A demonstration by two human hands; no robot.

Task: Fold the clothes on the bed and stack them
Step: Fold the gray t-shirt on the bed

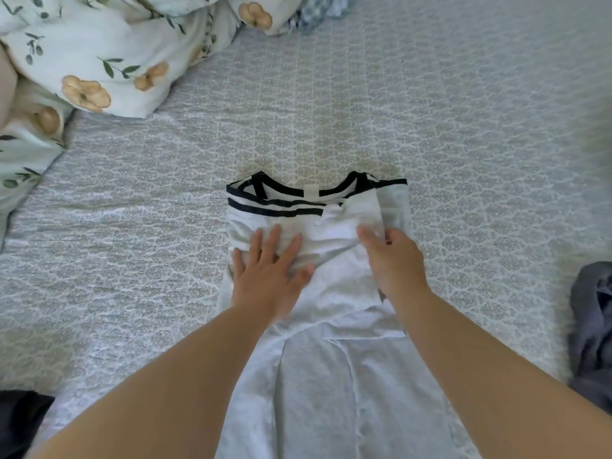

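Nearest us: two bare forearms reaching forward over the lower part of a white garment point(331, 376) that lies lengthwise on the bed point(463, 127), its hem end running out of view at the bottom edge.

Far left, bottom corner: a dark cloth point(20, 422), partly cut off. Upper left: a bunched floral duvet point(99, 54), pale with tan flowers and green leaves, resting on the patterned grey bedspread.

Left hand point(268, 270): fingers straight and spread, palm down, pressing flat on the garment's left side just below the dark-trimmed neckline point(311, 193). Both sides of the garment look folded in toward the middle, sleeves with dark bands lying across the chest.

Right hand point(394, 260): fingers curled, pinching the edge of a folded-over flap on the garment's right side. Thumb not clearly seen; some motion blur here.

Top centre-right: a bit of blue-and-white patterned fabric point(318, 11) beside the duvet.

Far right edge: a crumpled grey-blue garment point(592, 326), well apart from the white one.
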